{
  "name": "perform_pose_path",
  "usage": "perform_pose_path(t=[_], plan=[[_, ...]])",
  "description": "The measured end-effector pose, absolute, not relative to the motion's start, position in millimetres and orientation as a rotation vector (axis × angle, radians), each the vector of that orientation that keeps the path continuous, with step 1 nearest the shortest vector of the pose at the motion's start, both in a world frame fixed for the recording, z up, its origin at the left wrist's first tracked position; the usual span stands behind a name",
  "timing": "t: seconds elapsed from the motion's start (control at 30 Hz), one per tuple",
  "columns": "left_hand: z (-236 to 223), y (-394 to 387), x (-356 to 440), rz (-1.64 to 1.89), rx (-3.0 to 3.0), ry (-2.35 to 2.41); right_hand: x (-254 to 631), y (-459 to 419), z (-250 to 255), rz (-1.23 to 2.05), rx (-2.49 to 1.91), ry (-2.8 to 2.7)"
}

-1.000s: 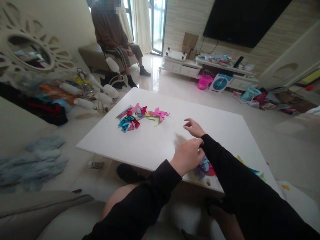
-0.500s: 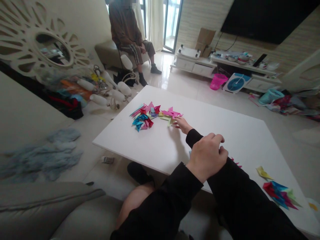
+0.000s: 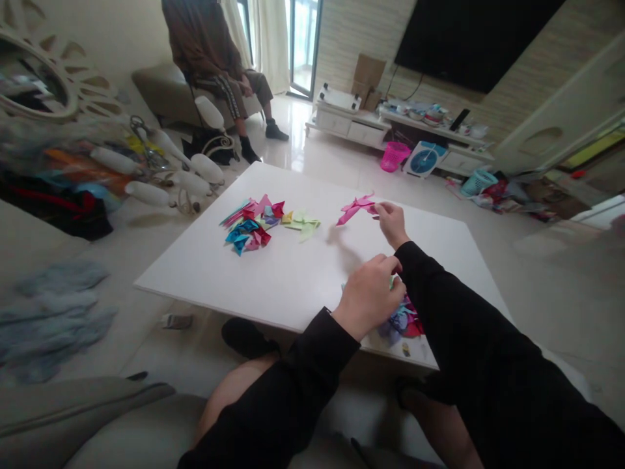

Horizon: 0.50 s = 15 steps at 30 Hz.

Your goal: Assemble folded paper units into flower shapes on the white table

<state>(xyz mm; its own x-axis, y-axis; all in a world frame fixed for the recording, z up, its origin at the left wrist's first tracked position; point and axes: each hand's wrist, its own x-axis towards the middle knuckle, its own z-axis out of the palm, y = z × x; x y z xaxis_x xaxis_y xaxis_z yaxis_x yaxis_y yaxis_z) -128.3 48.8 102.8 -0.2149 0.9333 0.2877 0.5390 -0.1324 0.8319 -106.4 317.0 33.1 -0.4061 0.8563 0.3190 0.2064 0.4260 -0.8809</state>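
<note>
Right hand: fingers pinching one end of the pink folded-paper figure.
Pink folded-paper figure: raised above the white desk, its other end pointing left.
Left hand: fingers curled over the near edge; whether they grip anything, cannot tell.
Purple-and-pink paper pile: near edge, partly hidden by the left hand.
Multicoloured folded-paper pile: left part, pale-green piece at its right end.

The white table carries a multicoloured origami pile; pale-green origami adjoins it. Purple-and-red origami lies near the front edge.
</note>
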Motion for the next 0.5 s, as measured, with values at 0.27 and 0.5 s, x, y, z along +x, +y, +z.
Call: perform_pose_path(t=[0.27,0.5], plan=[[100,54,-107,1.157,1.731,1.695,70,385,24,1.035,-1.295,-1.186],[96,62,-95,1.071,1.759,1.681,151,368,-29,1.25,-1.59,-0.987]])
